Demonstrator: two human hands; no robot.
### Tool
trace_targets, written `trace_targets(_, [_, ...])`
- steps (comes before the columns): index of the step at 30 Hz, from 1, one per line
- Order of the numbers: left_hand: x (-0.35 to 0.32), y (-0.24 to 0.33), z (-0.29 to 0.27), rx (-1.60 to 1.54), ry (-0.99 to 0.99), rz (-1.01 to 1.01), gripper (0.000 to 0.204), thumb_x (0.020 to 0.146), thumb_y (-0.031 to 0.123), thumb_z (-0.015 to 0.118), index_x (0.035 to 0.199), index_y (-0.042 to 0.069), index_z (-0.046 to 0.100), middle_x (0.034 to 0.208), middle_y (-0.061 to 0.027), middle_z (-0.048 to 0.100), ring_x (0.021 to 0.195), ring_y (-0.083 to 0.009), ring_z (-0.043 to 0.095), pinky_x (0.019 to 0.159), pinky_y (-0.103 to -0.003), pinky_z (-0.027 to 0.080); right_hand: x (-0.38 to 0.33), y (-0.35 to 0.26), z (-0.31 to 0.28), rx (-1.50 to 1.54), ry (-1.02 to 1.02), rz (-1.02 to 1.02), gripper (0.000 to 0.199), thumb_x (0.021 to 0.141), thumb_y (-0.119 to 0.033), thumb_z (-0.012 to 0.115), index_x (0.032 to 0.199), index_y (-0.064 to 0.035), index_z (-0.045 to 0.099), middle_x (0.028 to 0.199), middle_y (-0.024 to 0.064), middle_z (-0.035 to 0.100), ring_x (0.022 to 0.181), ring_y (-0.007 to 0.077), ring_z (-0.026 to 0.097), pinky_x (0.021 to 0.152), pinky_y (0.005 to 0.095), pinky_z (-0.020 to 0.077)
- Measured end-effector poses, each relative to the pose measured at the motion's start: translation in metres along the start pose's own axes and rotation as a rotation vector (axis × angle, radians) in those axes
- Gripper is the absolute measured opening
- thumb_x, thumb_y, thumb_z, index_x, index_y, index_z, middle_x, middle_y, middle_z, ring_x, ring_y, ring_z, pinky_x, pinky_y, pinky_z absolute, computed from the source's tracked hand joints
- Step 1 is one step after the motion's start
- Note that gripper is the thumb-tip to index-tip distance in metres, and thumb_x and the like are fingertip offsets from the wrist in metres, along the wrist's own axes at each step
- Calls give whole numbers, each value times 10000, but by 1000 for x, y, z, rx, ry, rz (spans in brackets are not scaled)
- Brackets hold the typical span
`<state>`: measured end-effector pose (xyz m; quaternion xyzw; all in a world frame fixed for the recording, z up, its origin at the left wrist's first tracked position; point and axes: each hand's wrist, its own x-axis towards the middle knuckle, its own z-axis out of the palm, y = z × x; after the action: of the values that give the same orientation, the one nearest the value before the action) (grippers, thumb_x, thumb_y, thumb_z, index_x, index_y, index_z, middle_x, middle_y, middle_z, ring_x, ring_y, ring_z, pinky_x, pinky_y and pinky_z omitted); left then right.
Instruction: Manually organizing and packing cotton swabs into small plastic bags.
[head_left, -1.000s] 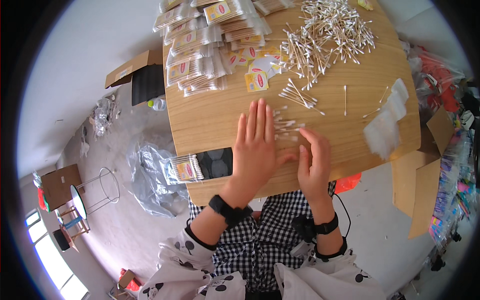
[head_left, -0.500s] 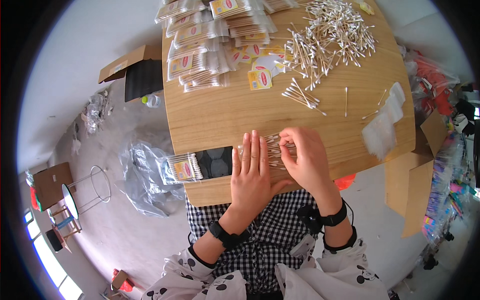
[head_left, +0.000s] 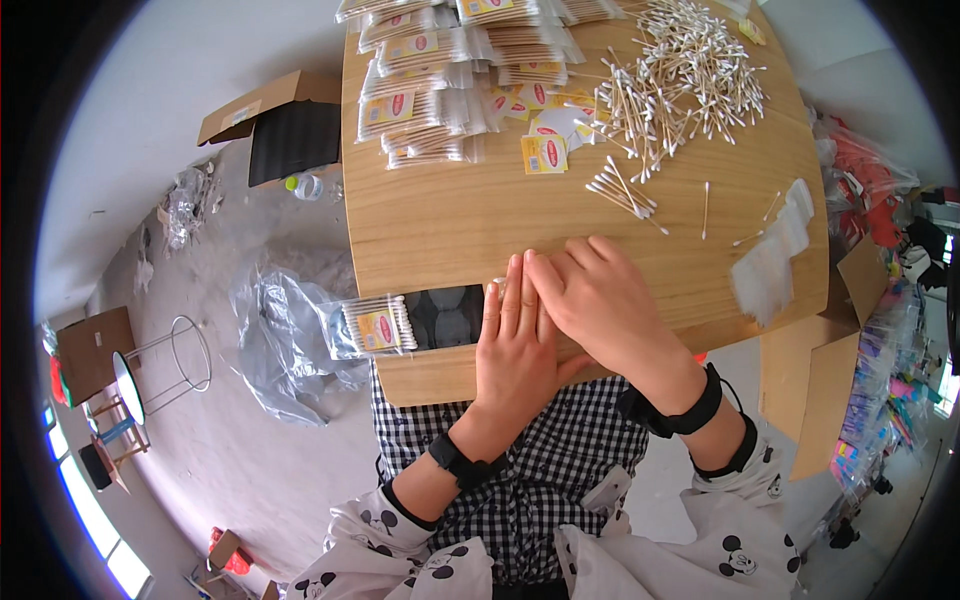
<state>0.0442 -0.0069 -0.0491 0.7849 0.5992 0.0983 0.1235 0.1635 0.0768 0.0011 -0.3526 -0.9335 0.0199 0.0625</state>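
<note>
My left hand [head_left: 518, 335] lies palm down near the table's front edge, its fingers stretched out flat. My right hand [head_left: 605, 305] leans over from the right, palm down. Its fingers lie side by side against the left fingertips. Whatever is beneath both hands is mostly hidden; a small whitish bit shows by the left fingers. Left of them is a dark mat [head_left: 445, 316] with grey rounded shapes. A clear bag of cotton swabs [head_left: 380, 325] with a yellow card sits at the mat's left end.
Filled swab bags [head_left: 415, 100] are stacked at the far left of the table, beside loose yellow cards [head_left: 545, 154]. A heap of loose cotton swabs [head_left: 685, 75] spreads at the far right. Empty clear bags [head_left: 765, 275] lie near the right edge. Cardboard boxes [head_left: 815, 370] stand on the floor.
My right hand has gone from a raised pinch over the fanned swabs to lying against my left fingertips, covering the swabs. My left hand stays flat. The view has shifted slightly.
</note>
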Motion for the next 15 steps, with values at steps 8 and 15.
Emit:
trace_targets(8, [3,0,-3,-98,10,-4,1113,747,671,636,1447,-127,305,1554,-272,264,1470,-388,221,1191,-527,182,-44,33,-27,-112,-45,215,138,731,-70,652,825,-58,551,777,70,583,812,236,591,744,374,464])
trace_targets(15, [-5,-4,-8,-107,-15,-7,1138,698,631,720,1467,-94,299,1567,-255,252,1479,-386,199,1177,-564,171,-169,43,-72,184,-122,769,184,675,23,656,828,-49,584,795,99,563,783,313,558,688,425,430])
